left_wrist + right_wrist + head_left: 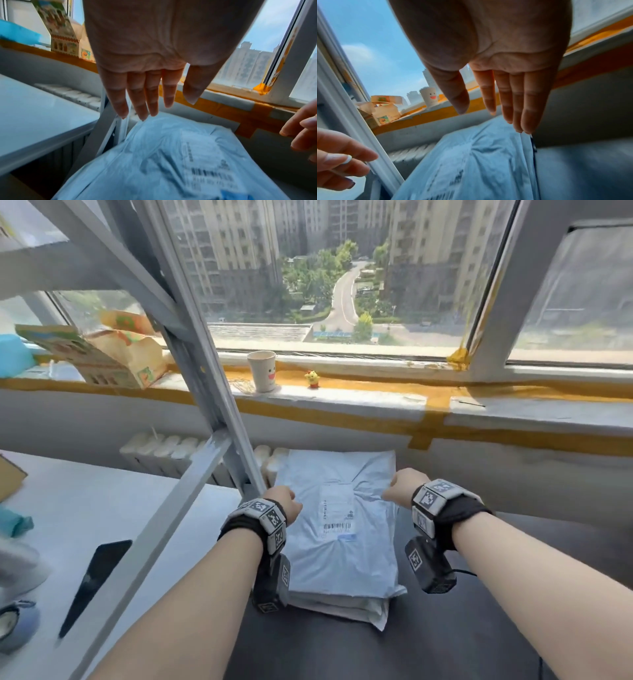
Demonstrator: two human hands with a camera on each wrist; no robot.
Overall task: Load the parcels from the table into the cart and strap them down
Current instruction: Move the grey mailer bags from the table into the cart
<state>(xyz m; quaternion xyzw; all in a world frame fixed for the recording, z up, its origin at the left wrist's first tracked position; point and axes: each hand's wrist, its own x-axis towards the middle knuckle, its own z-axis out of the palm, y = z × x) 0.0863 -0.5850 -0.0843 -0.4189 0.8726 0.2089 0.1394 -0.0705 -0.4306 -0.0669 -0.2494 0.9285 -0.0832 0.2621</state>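
A pale blue-grey plastic parcel (337, 529) with a barcode label lies on top of other flat parcels (346, 607) on the dark cart deck (445, 621). My left hand (286, 501) hovers over the top parcel's left edge, fingers straight and spread, holding nothing. The left wrist view shows those fingers (137, 97) pointing down at the parcel (171, 155). My right hand (400, 486) is over the parcel's right edge, also flat. In the right wrist view its fingertips (522, 121) reach the parcel's (479, 155) right edge.
A white table (85, 508) stands to the left, with a dark flat object (96, 580) and tape rolls (17, 625) on it. A grey metal shelf post (212, 412) rises between table and cart. The windowsill (376, 395) ahead holds a paper cup (262, 370), a small toy (312, 379) and cartons (102, 354).
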